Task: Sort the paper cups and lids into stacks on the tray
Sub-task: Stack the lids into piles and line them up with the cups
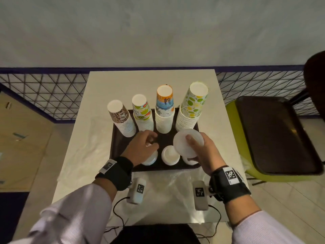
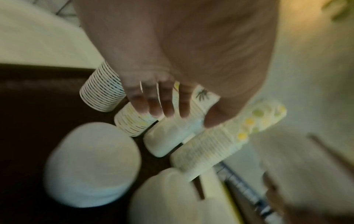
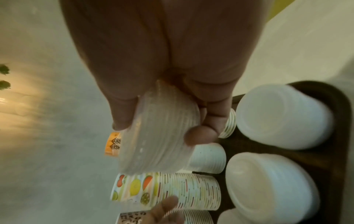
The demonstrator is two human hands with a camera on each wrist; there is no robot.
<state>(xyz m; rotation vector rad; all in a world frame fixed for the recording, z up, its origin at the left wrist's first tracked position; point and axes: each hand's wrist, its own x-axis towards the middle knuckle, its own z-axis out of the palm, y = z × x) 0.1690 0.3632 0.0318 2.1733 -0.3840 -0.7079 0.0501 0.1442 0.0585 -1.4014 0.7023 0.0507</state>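
Stack of clear lids (image 1: 186, 143) sits in the right hand (image 1: 202, 152), thumb on top, fingers curled under, held tilted above the tray's front-right, just in front of the green-dot cup stack (image 1: 191, 108). Right wrist view: same lids (image 3: 159, 133) pinched btwn thumb and fingers.

Left hand (image 1: 142, 147) hovers over the tray (image 1: 116, 143) w/ fingers loosely curled, nothing in it; left wrist view shows the fingers (image 2: 166, 103) hanging slack over the cups.

On the tray, back row, 4 upside-down cup stacks, L to R: brown-print stack (image 1: 121, 118), fruit-print stack (image 1: 142, 113), orange/blue stack (image 1: 165, 110), then the green-dot one. Front row: white lid stacks, one partly under the left hand (image 1: 149, 160), one in the middle (image 1: 170, 155), one mostly hidden under the right hand (image 1: 189, 162).

Tray rests on a white counter (image 1: 98, 95). A second dark tray (image 1: 274, 134) lies on a green chair (image 1: 230, 106) to the right. Wire fence (image 1: 44, 95) behind the counter.
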